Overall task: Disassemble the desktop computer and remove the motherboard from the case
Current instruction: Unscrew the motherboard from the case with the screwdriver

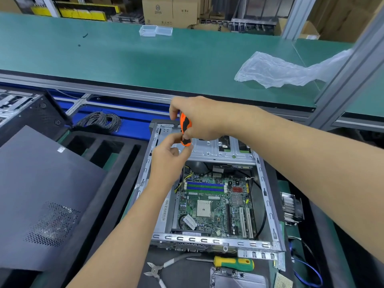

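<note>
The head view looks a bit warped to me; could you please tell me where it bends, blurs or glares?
Head view: wide-angle bending bows the green workbench edge and leans the grey aluminium post; the green motherboard in the open metal case reads sharp; both hands on the orange-and-black screwdriver handle look slightly soft; lighting is even, with mild sheen on the crumpled clear plastic bag.

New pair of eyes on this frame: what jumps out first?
First the orange-and-black screwdriver at centre, held by the right hand with the left hand pinching its lower end, over the far end of the open case. Next the green motherboard, in place inside the case, with blue memory slots. Then the dark side panel lying at left, and the cutters and green-yellow screwdriver in front of the case.
</note>
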Demonstrator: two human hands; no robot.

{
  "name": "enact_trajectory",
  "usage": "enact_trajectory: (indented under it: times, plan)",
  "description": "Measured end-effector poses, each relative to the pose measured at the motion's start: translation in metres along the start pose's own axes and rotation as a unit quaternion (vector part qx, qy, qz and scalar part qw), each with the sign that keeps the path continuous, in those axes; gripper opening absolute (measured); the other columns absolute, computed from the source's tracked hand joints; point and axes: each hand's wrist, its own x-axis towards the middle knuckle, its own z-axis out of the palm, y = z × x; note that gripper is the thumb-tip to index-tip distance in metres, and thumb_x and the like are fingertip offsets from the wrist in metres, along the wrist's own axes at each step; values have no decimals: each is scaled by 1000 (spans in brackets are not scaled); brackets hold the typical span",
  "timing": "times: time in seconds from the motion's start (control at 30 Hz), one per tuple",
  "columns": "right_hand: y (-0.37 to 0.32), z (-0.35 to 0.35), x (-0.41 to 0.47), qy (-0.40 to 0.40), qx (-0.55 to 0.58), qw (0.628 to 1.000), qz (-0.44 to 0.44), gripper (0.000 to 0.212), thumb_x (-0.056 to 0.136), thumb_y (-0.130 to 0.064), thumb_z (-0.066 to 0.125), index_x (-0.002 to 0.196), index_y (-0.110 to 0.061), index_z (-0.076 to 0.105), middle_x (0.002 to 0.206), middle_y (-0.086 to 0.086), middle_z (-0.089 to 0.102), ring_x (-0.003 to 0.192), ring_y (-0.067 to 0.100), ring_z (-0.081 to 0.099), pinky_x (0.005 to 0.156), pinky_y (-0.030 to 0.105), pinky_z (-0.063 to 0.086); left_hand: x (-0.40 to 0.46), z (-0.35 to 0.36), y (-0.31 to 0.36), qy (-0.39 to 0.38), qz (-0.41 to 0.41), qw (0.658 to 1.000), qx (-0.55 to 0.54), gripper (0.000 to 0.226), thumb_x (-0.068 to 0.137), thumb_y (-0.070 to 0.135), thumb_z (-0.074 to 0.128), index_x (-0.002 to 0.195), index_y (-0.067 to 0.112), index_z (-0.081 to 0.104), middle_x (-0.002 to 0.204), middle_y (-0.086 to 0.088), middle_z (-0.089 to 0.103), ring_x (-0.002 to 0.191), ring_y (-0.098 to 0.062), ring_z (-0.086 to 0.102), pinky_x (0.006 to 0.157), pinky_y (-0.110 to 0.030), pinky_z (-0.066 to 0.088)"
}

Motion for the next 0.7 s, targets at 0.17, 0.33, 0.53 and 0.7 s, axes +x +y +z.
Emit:
enact_trajectory:
  times: [0.17, 0.33, 0.53, 0.7]
  plan:
    - [-5, 1, 1, 31, -89, 995, 40, 38, 92, -52, 56, 105, -19, 43, 92, 4, 46, 71, 19, 45, 58, 35, 38, 2, 0, 6, -3, 29, 1000, 8, 33, 82, 26, 74, 94, 53, 60, 79, 14, 61, 48, -13, 32, 45, -17, 34]
    - [-1, -3, -2, 21, -20, 999, -12, 28, 90, -27, 64, 108, -22, 42, 95, 0, 52, 81, 23, 54, 61, 35, 43, -1, 2, 3, -18, 13, 1000, -18, 20, 93, 25, 61, 104, 40, 66, 50, -4, 28, 44, -12, 19, 45, -21, 20]
    - [3, 1, -4, 30, -23, 999, 24, 38, 89, -52, 60, 106, -22, 43, 91, -3, 49, 80, 21, 54, 62, 36, 44, 1, 0, 6, -12, 29, 1000, -4, 24, 86, 23, 73, 108, 27, 67, 88, 17, 66, 42, -11, 26, 48, -20, 33]
    - [9, 8, -4, 61, -34, 997, 31, 24, 93, -45, 57, 95, -25, 44, 82, -5, 40, 78, 25, 56, 52, 31, 31, -2, 2, 0, 1, -17, 1000, -3, 29, 82, 33, 75, 109, 29, 65, 98, 22, 65, 45, -8, 39, 49, -17, 38]
